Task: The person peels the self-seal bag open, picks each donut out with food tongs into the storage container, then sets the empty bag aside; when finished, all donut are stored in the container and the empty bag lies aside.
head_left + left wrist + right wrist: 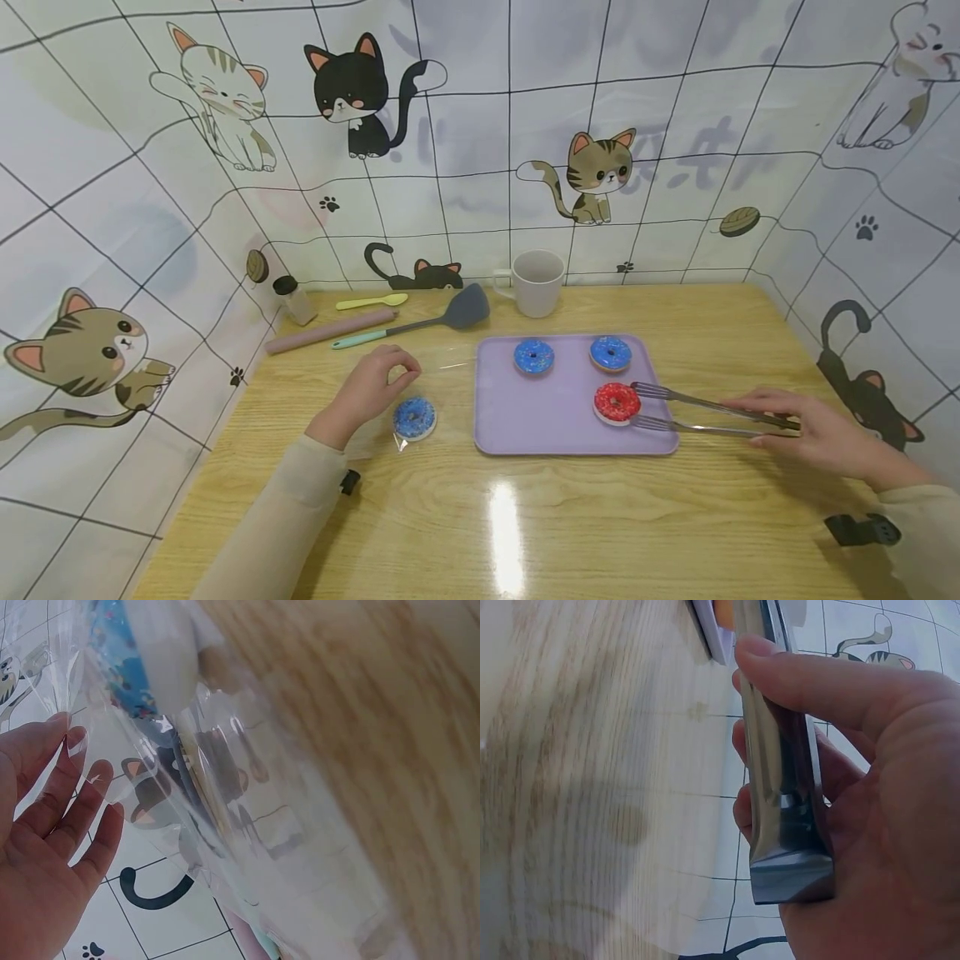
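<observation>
My left hand pinches the edge of a clear plastic bag between thumb and fingertips. Inside the bag lies a blue-iced toy donut with sprinkles, on the table left of the tray. On the right, my right hand grips metal tongs, their handle end filling the right wrist view. The tongs' forked tips reach the right side of a red-iced donut, which sits on the lilac tray. Whether both tips touch it I cannot tell. Two more blue donuts rest along the tray's back.
Behind the tray stands a grey mug. To its left lie a spatula, a yellow spoon and a pinkish rod. A black-capped shaker stands at the back left corner, against the cat-print wall covering.
</observation>
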Tool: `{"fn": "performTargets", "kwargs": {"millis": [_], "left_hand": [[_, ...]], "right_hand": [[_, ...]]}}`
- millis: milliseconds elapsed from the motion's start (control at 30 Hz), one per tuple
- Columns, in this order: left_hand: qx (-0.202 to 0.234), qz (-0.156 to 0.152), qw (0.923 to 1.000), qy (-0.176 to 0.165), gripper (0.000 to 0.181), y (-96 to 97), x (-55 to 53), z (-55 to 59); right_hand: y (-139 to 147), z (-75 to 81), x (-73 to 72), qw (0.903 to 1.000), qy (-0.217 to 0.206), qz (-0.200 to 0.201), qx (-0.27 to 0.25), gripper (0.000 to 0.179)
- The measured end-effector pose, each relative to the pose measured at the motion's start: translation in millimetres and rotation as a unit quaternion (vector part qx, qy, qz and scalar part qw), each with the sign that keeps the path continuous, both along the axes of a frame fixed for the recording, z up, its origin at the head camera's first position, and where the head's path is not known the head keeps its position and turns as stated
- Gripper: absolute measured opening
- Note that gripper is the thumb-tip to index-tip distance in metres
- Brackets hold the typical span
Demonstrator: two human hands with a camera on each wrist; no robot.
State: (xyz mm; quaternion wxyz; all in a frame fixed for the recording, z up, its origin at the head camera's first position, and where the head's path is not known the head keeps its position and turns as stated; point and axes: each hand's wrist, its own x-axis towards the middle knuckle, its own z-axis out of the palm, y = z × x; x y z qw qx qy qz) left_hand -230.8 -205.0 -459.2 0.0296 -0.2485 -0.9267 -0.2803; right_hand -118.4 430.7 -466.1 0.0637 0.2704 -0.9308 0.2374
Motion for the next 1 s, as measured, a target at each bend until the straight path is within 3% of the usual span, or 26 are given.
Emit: {"fn": "performTargets", "kwargs": {"millis": [267, 533, 767, 1000], "left_hand": [[0.000, 0.000, 1.0000, 0.001, 0.012, -1.1, -0.6, -0.7], [-0.001, 0.001, 1.0000, 0.007, 0.009, -1.2, -1.1, -0.9], [-0.003, 0.001, 1.0000, 0.004, 0.011, 1.3, 1.5, 3.4], [-0.001, 0.000, 1.0000, 0.004, 0.011, -0.4, -1.4, 0.3]], "right_hand": [[4.6, 1.4, 2.8, 0.9990, -0.011, -0.041, 0.016, 0.067], [-0.6, 8.8, 3.7, 0.9953, -0.056, -0.080, 0.001, 0.065], [-20.1, 8.5, 0.1, 0.9953, -0.053, -0.075, -0.030, 0.062], [-52.9, 16.3, -7.1, 0.9964, -0.046, -0.059, -0.041, 0.061]]}}
